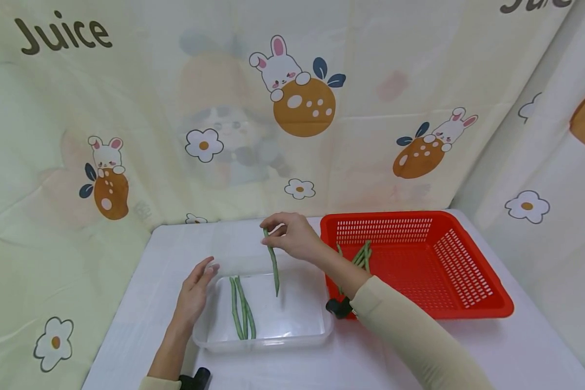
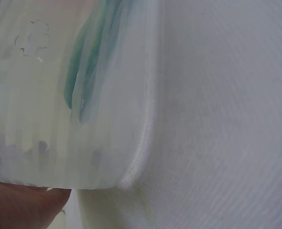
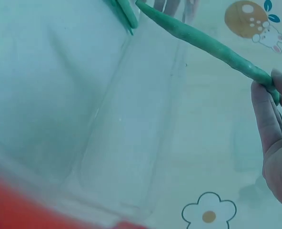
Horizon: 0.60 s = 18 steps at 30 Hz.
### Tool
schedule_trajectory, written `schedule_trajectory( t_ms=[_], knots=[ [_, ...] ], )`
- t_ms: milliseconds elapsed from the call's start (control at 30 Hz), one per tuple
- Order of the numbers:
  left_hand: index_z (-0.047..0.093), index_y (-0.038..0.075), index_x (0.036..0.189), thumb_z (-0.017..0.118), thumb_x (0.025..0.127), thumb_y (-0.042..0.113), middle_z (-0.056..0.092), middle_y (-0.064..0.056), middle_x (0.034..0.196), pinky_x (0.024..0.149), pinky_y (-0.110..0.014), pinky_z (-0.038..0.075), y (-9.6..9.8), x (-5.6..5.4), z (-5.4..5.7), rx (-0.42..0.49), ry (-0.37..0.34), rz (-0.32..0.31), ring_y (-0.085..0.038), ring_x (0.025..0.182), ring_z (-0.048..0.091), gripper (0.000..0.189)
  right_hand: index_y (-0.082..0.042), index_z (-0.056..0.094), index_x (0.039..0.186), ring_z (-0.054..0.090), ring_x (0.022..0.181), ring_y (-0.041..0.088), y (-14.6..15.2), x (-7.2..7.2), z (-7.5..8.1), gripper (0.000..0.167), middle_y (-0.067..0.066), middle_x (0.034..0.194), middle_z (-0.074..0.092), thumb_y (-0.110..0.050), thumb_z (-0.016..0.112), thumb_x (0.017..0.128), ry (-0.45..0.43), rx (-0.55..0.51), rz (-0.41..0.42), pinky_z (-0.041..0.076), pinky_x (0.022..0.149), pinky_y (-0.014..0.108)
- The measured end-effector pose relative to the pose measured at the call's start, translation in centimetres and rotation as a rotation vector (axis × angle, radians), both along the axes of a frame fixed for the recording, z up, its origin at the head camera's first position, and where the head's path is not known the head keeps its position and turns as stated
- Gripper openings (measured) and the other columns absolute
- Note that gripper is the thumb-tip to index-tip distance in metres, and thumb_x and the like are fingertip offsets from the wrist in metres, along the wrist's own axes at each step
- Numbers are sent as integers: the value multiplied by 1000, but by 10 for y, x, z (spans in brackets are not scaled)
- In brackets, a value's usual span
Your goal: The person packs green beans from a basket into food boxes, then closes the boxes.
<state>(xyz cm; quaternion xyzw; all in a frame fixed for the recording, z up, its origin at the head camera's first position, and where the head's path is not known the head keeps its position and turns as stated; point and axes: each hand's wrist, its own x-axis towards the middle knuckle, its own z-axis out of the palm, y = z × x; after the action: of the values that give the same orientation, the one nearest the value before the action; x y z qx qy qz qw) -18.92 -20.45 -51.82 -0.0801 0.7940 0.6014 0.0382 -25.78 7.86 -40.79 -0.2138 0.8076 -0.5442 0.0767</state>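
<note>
Between thumb and fingertips, my right hand pinches one end of a green bean. The bean hangs downward over a clear plastic container. In the right wrist view the same bean slants across the top, its lower end pointing away from the fingers. A few green beans lie side by side in the container's left half. My left hand is at the container's left side, fingers extended near the rim. The left wrist view shows only part of that hand beside the translucent wall.
A red plastic basket with slotted sides stands right of the container. Several green beans lie at its left, partly hidden by the right forearm. A white cloth covers the table, and a printed curtain hangs behind.
</note>
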Motion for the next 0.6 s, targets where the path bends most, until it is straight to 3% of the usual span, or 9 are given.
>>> schedule_trajectory(
  t_ms=[333,600],
  knots=[
    [38,22,160,42,113,41,50,-9,159,127,-59,23,0,0,-1,6,11,-9,-30,154,38,51,-12,75,117,73,88,17,-14,3,-13,28,8,109,72,-8,82,89,-5,-10,8,61,75,29],
    [37,21,160,42,113,41,50,-9,159,127,-59,23,0,0,0,6,7,-11,-30,154,38,52,-15,74,117,71,92,15,-23,6,-27,27,4,108,70,-9,80,91,-16,42,17,61,76,28]
  ],
)
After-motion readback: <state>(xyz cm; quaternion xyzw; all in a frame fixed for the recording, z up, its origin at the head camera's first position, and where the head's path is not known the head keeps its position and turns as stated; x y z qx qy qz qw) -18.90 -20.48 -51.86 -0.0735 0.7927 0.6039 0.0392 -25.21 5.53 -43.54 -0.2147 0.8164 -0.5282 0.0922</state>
